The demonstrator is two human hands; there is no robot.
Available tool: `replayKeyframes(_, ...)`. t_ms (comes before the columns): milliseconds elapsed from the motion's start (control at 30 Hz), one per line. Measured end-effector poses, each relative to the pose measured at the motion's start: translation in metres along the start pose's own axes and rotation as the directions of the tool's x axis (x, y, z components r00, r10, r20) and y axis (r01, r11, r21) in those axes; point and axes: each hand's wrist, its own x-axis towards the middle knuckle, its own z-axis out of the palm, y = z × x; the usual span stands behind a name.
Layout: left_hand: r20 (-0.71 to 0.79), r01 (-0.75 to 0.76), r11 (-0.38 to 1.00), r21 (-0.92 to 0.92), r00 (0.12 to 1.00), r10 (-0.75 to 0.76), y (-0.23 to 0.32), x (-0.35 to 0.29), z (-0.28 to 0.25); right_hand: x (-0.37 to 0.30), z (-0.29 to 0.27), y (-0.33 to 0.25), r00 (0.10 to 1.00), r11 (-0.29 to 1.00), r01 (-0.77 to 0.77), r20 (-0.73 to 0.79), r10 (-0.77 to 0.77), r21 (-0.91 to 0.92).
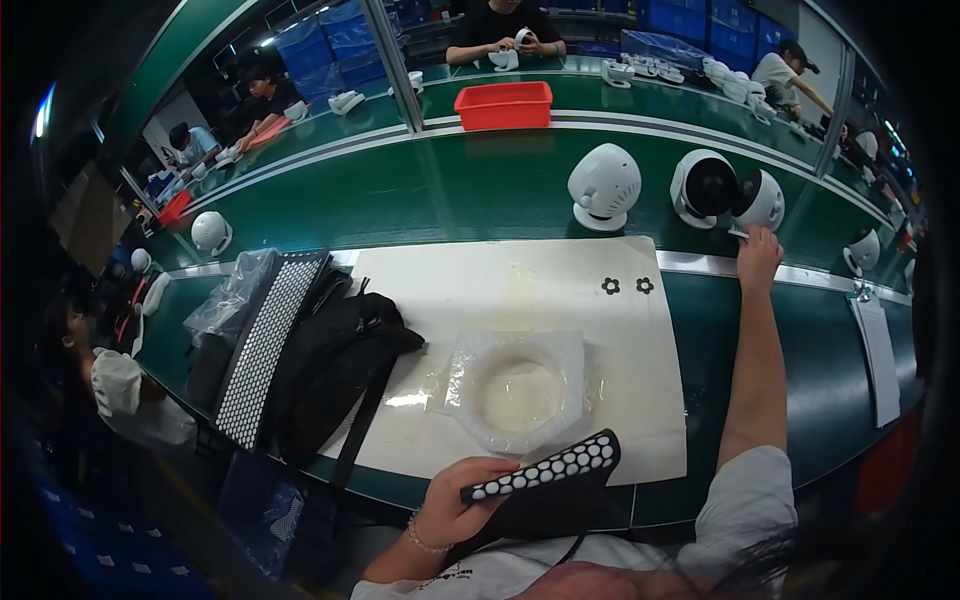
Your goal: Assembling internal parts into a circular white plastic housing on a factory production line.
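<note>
My left hand (pixel 455 500) is closed on a curled black sheet with rows of white round dots (pixel 555 470), held low over the table's front edge. My right arm is stretched far out to the right. At its end my right hand (pixel 760 258) has its fingers closed at the base of a white rounded device (pixel 762 202). That device stands beside another white device with a black round front (pixel 703 188). A third white device, egg-shaped with slots (pixel 605 187), is further left. In front of me a translucent white holder with a round hollow (pixel 515 390) rests on a white board (pixel 625 400).
A black bag (pixel 340 370), a long white-dotted sheet (pixel 270 350) and clear plastic (pixel 235 295) lie at left. Two black flower-shaped pieces (pixel 628 286) are on the board. A clipboard (pixel 877 350) is at right. Beyond the belt stand a red bin (pixel 503 105) and several co-workers.
</note>
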Motion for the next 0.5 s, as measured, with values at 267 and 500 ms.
replayKeyframes(267,-0.004,-0.019,0.999,-0.044,1.0,0.019,0.008,0.0,0.002,0.0,-0.138,-0.041,0.992,0.833,-0.126,0.049,0.119,0.539)
replayKeyframes(500,-0.023,-0.141,0.99,-0.022,0.99,0.141,0.005,0.0,-0.001,-0.044,-0.222,-0.168,0.849,-0.265,-0.494,0.394,-0.351,0.828)
